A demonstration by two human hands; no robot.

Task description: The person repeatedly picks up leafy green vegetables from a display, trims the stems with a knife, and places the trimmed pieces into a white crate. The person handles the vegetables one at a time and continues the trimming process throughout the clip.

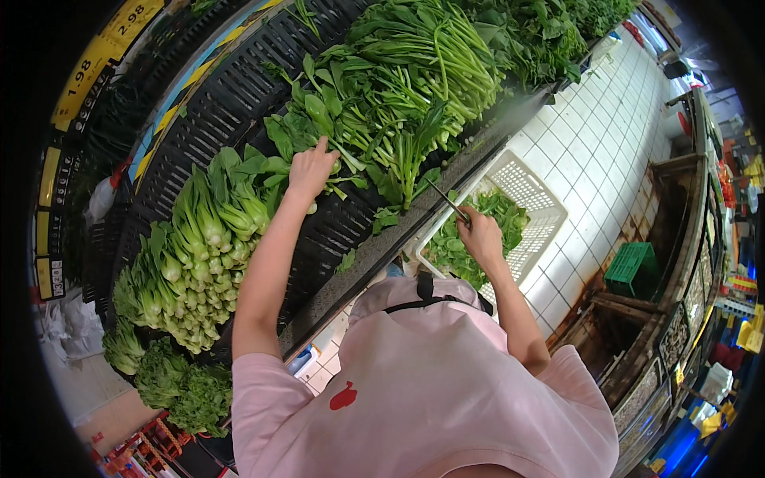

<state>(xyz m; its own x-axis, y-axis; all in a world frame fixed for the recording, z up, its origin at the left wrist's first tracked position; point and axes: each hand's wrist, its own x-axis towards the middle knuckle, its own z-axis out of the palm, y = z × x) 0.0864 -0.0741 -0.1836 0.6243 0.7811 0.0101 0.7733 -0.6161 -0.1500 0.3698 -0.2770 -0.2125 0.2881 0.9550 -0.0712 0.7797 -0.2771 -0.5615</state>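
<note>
My left hand [312, 168] reaches over the black slatted display rack, on loose leafy greens [320, 116] between two piles; its fingertips are partly among the stems, and whether it grips one cannot be told. In my right hand [481, 234] is a knife [445, 197], its thin blade pointing up and left towards the rack's edge. Left of my left arm lies a stacked pile of bok choy [209, 239], pale bases facing me. Beyond my left hand is a large heap of long-stemmed greens [412, 77].
A white plastic basket [541, 197] holding loose leaves [442, 245] stands on the tiled floor below my right hand. The rack's metal edge [382, 239] runs diagonally before me. Curly lettuce [185, 382] lies at lower left. A green crate [630, 269] sits at right beside wooden-framed bins.
</note>
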